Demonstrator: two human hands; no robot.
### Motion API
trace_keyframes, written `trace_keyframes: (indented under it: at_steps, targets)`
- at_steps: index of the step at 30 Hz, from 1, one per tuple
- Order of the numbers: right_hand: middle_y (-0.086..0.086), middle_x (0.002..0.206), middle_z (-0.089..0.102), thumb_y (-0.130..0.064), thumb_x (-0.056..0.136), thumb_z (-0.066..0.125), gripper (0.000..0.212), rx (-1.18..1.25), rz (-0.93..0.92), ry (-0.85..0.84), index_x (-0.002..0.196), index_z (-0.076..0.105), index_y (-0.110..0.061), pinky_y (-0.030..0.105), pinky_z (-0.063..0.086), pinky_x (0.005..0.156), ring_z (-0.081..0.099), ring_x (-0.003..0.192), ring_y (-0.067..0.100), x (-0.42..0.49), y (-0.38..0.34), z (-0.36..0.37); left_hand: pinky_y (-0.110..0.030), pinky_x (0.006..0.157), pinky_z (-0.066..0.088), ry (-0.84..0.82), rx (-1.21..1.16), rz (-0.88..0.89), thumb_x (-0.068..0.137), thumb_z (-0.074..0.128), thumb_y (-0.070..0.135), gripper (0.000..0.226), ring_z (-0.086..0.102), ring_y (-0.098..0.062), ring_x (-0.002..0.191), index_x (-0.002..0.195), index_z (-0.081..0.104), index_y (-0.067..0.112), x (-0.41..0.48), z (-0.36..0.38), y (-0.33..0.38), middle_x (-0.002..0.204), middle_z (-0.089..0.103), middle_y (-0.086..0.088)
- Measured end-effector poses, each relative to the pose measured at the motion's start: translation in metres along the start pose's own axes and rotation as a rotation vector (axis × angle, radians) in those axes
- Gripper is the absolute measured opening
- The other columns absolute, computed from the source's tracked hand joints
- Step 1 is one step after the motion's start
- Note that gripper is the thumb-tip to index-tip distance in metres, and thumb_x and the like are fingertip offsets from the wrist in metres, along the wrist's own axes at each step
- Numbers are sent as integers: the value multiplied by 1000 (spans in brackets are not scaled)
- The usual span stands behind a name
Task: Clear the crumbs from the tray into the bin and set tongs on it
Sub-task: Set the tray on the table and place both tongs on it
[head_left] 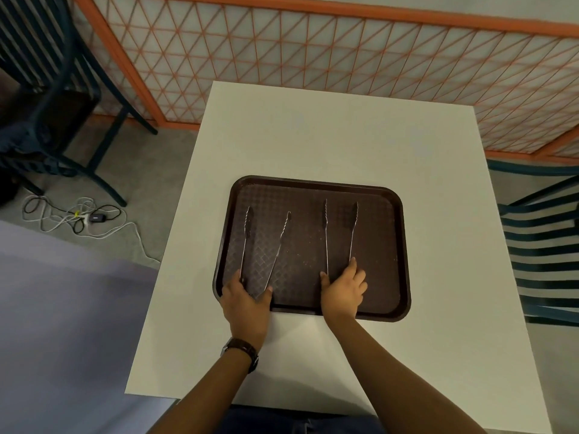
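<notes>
Brown tray (402, 245) lies on the white table (344, 136). Two metal tongs rest on it, arms spread: left hand (246, 300) grips the left tongs (263, 249) at their hinge, right hand (343, 291) grips the right tongs (340, 233) likewise.

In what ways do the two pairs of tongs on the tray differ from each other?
The left tongs spread wide, their arms splaying apart toward the tips; the right tongs are narrower, with arms nearly parallel. The left tongs lie near the left rim of the tray; the right tongs lie right of centre. Both are thin metal, lie flat with tips pointing away, and have a hand at the hinge end: left hand, right hand.
</notes>
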State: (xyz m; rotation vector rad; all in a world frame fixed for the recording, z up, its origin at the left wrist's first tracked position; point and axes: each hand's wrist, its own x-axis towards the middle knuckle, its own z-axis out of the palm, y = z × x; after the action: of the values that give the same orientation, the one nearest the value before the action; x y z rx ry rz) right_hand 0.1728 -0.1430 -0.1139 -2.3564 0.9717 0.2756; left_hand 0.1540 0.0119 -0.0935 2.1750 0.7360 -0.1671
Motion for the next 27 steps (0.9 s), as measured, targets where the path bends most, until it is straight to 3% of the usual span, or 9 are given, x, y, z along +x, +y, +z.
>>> trace_keyframes:
  at_steps: [4, 10, 19, 27]
  targets:
    - [14, 143, 33, -51, 83, 61, 85, -103, -71, -2, 147, 19, -14, 47, 36, 103, 36, 128, 33, 1, 10, -8, -48, 103, 39, -7, -46, -52, 71, 78, 26, 79, 42, -35, 121, 137, 38, 6, 6, 14, 16, 133, 42, -19]
    - [13, 149, 28, -53, 87, 52, 75, -151, -141, 12, 146, 25, -16, 46, 32, 105, 32, 131, 32, -4, 26, -18, -48, 106, 33, 13, -17, -94, 72, 76, 28, 79, 38, -37, 125, 137, 36, 7, 27, 36, 41, 137, 38, -20]
    - [10, 149, 30, -46, 92, 48, 60, -127, -170, 35, 143, 32, -19, 44, 32, 106, 34, 131, 29, -8, 31, -23, -46, 103, 34, 0, 47, -73, 72, 76, 22, 81, 36, -37, 125, 138, 32, 8, 30, 57, 44, 140, 32, -21]
    - [11, 147, 34, -42, 93, 47, 56, -140, -152, 44, 142, 34, -17, 44, 33, 103, 37, 128, 30, -3, 31, -24, -47, 104, 33, -46, 120, -10, 69, 79, 29, 86, 37, -37, 126, 138, 32, 7, 30, 52, 36, 138, 36, -21]
